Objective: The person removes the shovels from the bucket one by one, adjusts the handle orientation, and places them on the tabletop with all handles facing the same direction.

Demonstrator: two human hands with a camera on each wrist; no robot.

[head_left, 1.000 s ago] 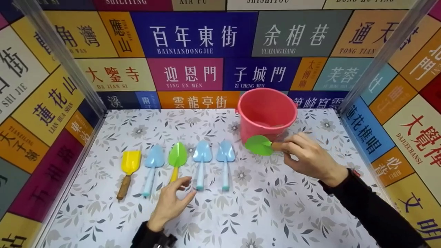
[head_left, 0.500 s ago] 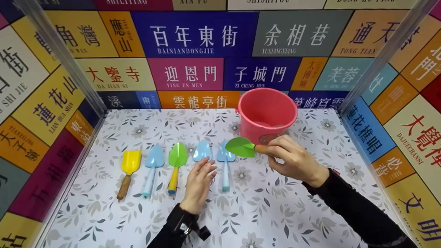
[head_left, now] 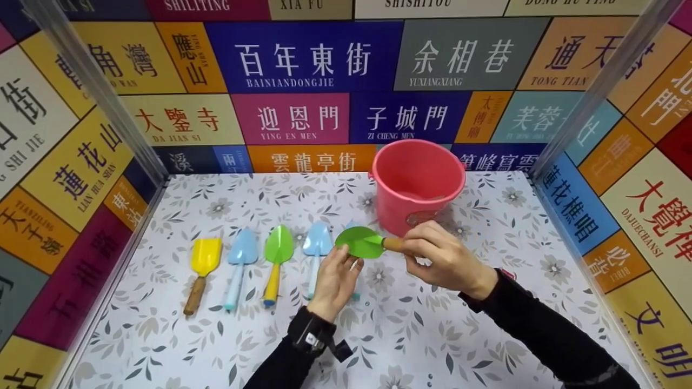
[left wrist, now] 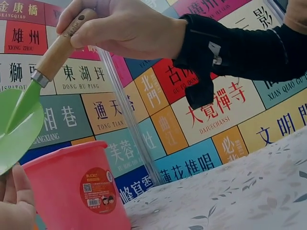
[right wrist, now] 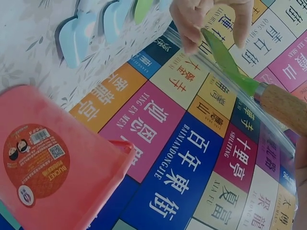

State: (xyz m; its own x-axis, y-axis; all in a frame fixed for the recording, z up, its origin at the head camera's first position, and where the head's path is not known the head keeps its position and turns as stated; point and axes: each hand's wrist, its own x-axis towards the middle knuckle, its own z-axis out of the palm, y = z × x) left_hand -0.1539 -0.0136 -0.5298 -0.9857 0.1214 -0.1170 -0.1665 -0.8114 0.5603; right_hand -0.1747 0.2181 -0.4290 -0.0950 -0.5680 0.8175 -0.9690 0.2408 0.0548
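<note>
Pinched by its wooden handle in my right hand (head_left: 446,256) is a hand trowel (head_left: 361,241) with a green blade pointing left. My left hand (head_left: 336,273) has its fingertips right at the blade's tip. In the right wrist view the thumb of the left hand (right wrist: 211,17) stands apart from the blade. The left wrist view shows the trowel's wooden handle (left wrist: 60,50) between right thumb and fingers. Below the hands lie a light-blue trowel (head_left: 318,239) and another one mostly hidden by the left hand and the green blade.
A pink bucket (head_left: 403,208) stands behind the hands near the back wall. Left of the hands lie a yellow shovel (head_left: 206,256), a light-blue trowel (head_left: 243,248) and a green trowel with yellow handle (head_left: 278,246). Sign-printed walls enclose the floral tabletop (head_left: 459,340).
My right hand has carried the green trowel left and slightly toward me, away from the bucket. My left hand has moved right and up to the trowel's blade.
</note>
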